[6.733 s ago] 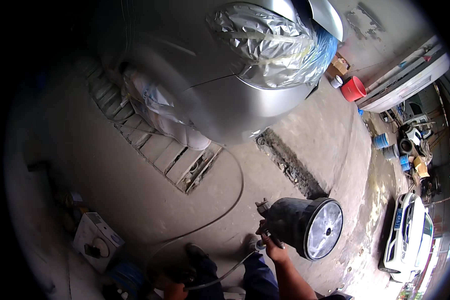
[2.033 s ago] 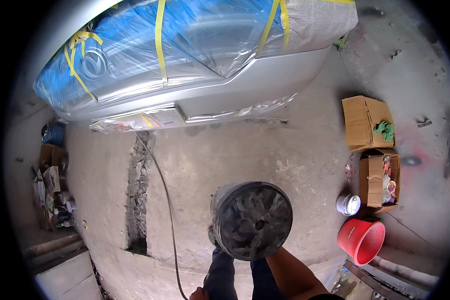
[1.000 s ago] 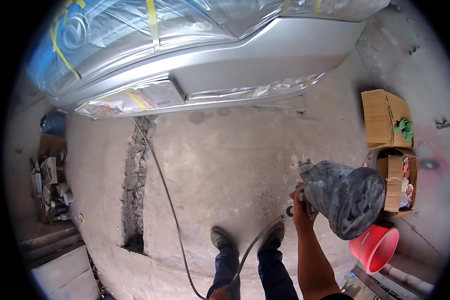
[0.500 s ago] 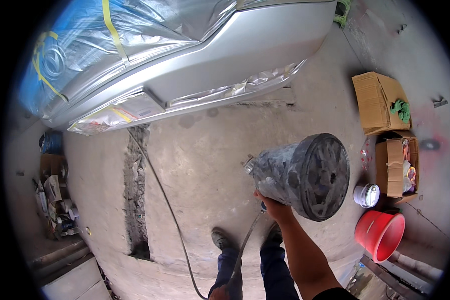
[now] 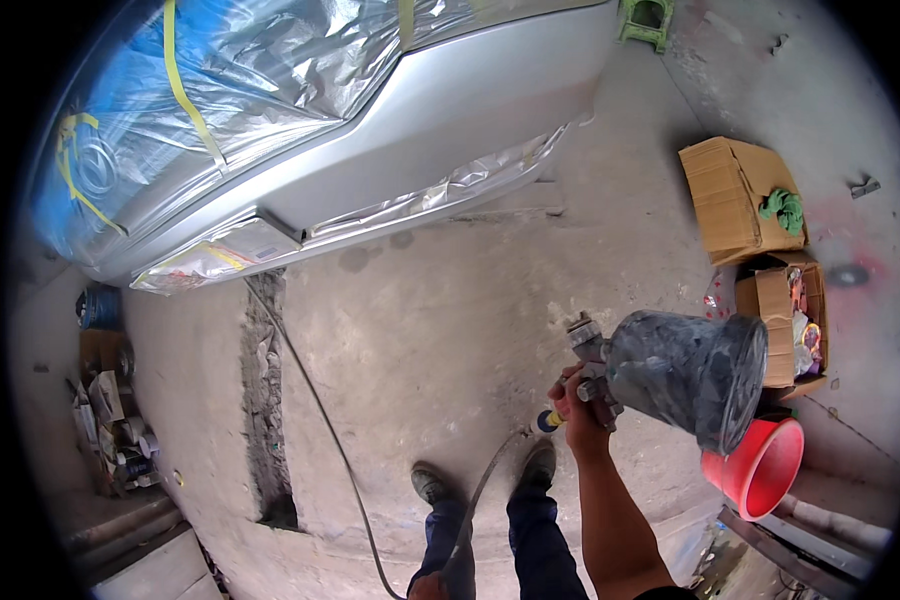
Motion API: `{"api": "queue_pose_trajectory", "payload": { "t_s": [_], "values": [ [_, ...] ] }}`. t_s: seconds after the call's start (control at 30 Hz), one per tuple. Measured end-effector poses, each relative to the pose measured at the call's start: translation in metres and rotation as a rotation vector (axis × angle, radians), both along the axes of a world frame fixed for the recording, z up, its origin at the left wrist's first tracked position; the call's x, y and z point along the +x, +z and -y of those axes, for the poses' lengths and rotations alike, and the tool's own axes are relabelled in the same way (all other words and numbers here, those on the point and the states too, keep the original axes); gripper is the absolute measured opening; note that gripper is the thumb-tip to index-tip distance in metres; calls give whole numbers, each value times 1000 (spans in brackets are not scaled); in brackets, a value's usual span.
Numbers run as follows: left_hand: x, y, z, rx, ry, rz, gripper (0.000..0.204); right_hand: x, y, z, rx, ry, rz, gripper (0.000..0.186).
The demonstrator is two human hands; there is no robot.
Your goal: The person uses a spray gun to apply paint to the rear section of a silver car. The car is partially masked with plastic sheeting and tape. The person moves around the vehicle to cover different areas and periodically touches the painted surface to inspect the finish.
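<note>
A paint spray gun [image 5: 595, 375] with a large, dark, paint-smeared cup [image 5: 675, 375] is gripped by its handle in my right hand [image 5: 582, 402], fingers wrapped round it. The gun lies tilted sideways, its nozzle to the left and the cup's round end to the right. A grey air hose [image 5: 485, 480] joins the handle's foot through a yellow and blue fitting [image 5: 547, 421]. At the lower edge my left hand [image 5: 430, 587] is closed on that hose, partly cut off by the picture. Ahead stands a silver car body panel [image 5: 480, 95], masked with silver-blue plastic film [image 5: 270, 60] and yellow tape.
The hose runs across the concrete floor past a rough trench [image 5: 265, 420]. To the right are two cardboard boxes [image 5: 735, 200], a red bucket [image 5: 755, 465] and a green stool [image 5: 646, 24]. Clutter [image 5: 115, 420] lines the left side. My shoes stand close below the gun.
My right hand has moved the spray gun to the right and turned it, so its nozzle and handle now show. The view has shifted slightly. My left hand stays on the hose.
</note>
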State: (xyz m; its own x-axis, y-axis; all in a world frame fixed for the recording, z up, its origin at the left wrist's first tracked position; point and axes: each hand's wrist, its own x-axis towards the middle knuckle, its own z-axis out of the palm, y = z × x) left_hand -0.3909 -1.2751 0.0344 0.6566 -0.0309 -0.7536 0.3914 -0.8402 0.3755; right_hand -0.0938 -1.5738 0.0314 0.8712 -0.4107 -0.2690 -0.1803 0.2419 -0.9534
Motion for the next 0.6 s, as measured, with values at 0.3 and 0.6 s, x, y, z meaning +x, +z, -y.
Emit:
{"api": "queue_pose_trajectory", "payload": {
  "t_s": [0.3,0.6],
  "values": [
    [-48,-33,-4,7,-72,85,28,-10,31,19,-88,270,43,18],
    [-81,-36,6,-7,-38,188,29,10,116,143,7,-224,-54,37]
  ]
}}
